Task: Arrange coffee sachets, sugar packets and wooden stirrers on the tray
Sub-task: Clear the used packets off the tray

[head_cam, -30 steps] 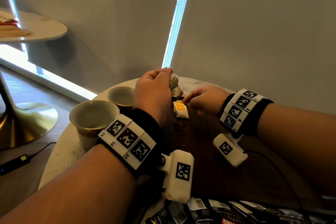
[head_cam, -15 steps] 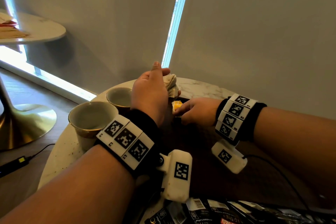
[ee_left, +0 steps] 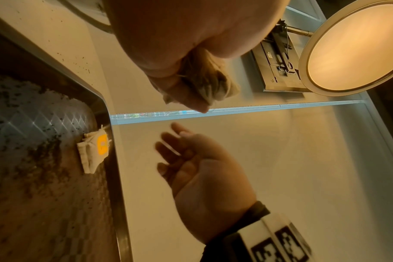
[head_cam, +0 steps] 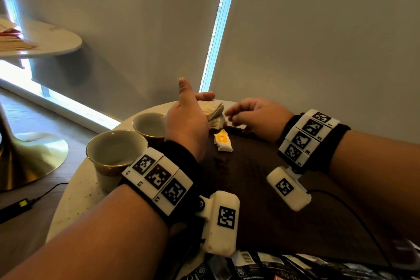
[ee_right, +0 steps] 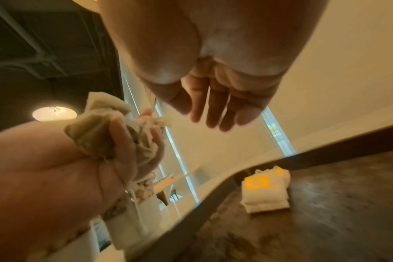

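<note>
My left hand hangs over the tray's far left corner and grips a bunch of beige sachets, thumb raised; the same bunch sits in its curled fingers in the right wrist view. My right hand hovers just right of the bunch with loosely straight fingers and holds nothing. One white sachet with an orange label lies on the dark tray near its far left corner, also seen as the sachet and the sachet.
Two empty cups, the near cup and the far cup, stand on the round marble table left of the tray. Dark sachets lie at the tray's near edge. Brown specks dot the tray floor.
My right hand has let go of the orange-labelled sachet on the tray and risen toward the bunch. My left hand has opened its thumb and tilted the bunch.
</note>
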A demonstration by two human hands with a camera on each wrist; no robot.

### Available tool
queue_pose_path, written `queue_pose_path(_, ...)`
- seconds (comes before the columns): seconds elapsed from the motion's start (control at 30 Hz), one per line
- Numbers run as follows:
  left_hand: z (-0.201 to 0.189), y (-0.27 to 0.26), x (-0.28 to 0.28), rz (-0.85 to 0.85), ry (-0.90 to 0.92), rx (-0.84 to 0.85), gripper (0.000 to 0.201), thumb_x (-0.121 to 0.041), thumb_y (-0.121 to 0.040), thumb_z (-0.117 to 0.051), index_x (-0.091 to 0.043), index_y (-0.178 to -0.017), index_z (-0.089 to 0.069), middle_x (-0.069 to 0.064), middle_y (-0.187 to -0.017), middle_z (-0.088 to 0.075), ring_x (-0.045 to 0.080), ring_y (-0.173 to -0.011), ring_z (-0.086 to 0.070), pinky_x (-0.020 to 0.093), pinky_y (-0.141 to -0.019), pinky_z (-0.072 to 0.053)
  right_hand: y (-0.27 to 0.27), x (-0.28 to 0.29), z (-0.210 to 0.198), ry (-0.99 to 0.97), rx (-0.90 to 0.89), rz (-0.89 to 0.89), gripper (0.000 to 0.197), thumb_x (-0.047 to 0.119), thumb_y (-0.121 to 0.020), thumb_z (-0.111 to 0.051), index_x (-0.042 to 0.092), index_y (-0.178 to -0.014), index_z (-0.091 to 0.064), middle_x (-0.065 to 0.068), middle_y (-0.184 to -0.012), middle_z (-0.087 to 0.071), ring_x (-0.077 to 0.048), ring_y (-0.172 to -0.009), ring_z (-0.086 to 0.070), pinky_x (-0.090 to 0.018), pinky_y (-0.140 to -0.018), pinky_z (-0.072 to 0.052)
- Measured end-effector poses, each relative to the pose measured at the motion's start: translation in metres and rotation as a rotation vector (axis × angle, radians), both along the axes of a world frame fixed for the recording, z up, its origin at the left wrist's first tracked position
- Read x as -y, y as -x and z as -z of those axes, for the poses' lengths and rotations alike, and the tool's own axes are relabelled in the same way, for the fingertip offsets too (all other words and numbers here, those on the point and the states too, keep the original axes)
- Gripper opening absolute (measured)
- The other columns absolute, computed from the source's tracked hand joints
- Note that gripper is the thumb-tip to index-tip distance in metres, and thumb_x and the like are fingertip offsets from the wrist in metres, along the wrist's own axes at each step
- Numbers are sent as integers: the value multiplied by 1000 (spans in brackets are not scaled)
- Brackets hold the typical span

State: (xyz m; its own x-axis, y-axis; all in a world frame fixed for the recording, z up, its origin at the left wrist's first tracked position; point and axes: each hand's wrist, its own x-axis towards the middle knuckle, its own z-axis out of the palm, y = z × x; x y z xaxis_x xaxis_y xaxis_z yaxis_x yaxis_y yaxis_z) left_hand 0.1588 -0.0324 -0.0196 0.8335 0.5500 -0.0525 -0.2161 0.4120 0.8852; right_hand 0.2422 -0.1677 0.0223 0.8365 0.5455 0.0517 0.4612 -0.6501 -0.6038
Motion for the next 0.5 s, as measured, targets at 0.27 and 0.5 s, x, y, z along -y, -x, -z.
queue_pose_path(0.27,-5,3,3,49,104,-29,81,-80,-91,-25,-17,-93,-76,16,-95,-77,31,-90,-76,52,-85,-61,41,-10,-25,-183,103,-202,23,27,-81,-80,27,-101,-69,1,-90,-73,-9,-77,-70,-21,-69,-57)
queue_pose_path(0.5,-7,5,3,161,225,-19,75,-72,-98,-34,-6,-113,-68,20,-102,-76,34,-93,-75,54,-82,-61,42,-14,-16,-116,139,-157,14,21,-83,-78,26,-95,-73,4,-87,-75,-7,-76,-72,-18,-70,-57)
